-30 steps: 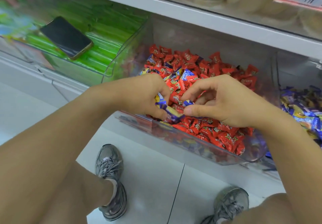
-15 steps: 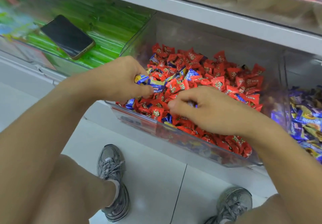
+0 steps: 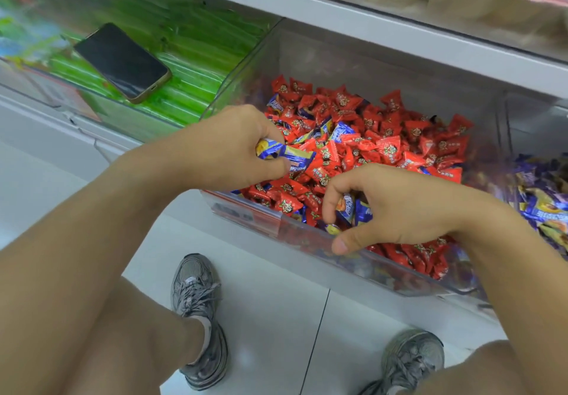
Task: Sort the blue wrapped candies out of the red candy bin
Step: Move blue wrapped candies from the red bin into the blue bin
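Picking through the red bin (image 3: 246,207) at mid-frame, I have both hands busy. My left hand (image 3: 227,152), left of centre, is clenched around a small bunch of blue candies (image 3: 285,155) poking out past the knuckles. My right hand (image 3: 396,207), lower right of centre, hovers over the bin's front edge with fingers curled round a couple more blue ones (image 3: 349,208), the thumb free below them. I judge the step in hand to be the gathering itself: strays are collected but not yet carried off. More blue wrappers (image 3: 341,132) show among the red candies (image 3: 390,145) toward the middle and back of the pile, so the sorting is far from done. The blue bin (image 3: 541,198) sits at the right edge of the frame; the next move probably calls for taking both handfuls there and letting go without dragging red ones along. A phone (image 3: 123,61) lies on the green bin (image 3: 190,38), upper left.
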Demonstrator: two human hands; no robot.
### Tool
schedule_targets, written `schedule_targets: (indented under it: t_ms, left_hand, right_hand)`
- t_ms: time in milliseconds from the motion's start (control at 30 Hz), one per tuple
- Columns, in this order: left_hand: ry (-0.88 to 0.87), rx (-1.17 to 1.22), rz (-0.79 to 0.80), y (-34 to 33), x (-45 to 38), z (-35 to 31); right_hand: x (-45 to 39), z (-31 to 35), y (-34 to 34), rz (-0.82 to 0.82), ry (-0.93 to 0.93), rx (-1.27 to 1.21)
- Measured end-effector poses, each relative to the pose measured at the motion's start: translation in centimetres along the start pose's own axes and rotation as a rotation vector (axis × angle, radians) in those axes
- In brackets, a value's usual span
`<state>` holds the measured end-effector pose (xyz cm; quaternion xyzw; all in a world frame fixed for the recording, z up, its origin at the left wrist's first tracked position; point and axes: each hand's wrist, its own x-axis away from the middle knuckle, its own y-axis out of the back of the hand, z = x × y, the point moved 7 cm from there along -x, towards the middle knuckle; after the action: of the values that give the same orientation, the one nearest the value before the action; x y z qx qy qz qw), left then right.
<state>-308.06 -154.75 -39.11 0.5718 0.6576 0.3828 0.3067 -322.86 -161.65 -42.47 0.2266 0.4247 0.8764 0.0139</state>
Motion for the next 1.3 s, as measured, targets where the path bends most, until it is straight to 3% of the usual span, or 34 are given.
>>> schedule_targets:
  t_ms: [200, 367, 467, 533, 633, 767, 867, 1100, 1233, 1300]
  left_hand:
    - [-0.016, -0.016, -0.067, -0.2, -0.3, -1.4]
    - [0.05, 0.048, -0.292, -0.5, -1.1, -2.8]
    - [0.078, 0.388, -0.21, -2.7, -1.7, -5.2]
    - [0.08, 0.647, -0.119, -4.4, -2.1, -7.2]
    - [0.052, 0.796, -0.047, -6.0, -2.7, -10.3]
    - [-0.064, 0.795, -0.068, -7.6, -3.8, -14.7]
    - [-0.131, 0.756, -0.186, -8.9, -5.0, -17.0]
    - [-0.188, 0.241, -0.224, -11.2, -7.9, -23.6]
    - [-0.327, 0.251, -0.118, -12.3, -8.0, -24.2]
    - [-0.417, 0.263, -0.22, -11.6, -7.1, -23.2]
  right_hand:
    - [1.2, 0.1, 1.2, -0.122, 0.078, -0.306]
    - [3.2, -2.9, 3.0, -0.354, -0.044, -0.595]
    - [4.5, -4.0, 3.6, -0.488, -0.069, -0.754]
    - [5.7, -3.8, 3.5, -0.465, -0.034, -0.75]
    - [8.0, -3.4, 3.5, -0.459, -0.005, -0.716]
    - [12.3, -5.6, 4.6, -0.671, -0.068, -0.685]
    - [16.2, -8.7, 5.4, -0.829, -0.166, -0.576]
    - [24.3, -16.2, 5.9, -1.194, -0.489, -0.563]
    - [23.7, -17.1, 6.3, -1.224, -0.48, -0.624]
    - [22.6, -16.5, 6.5, -1.209, -0.403, -0.678]
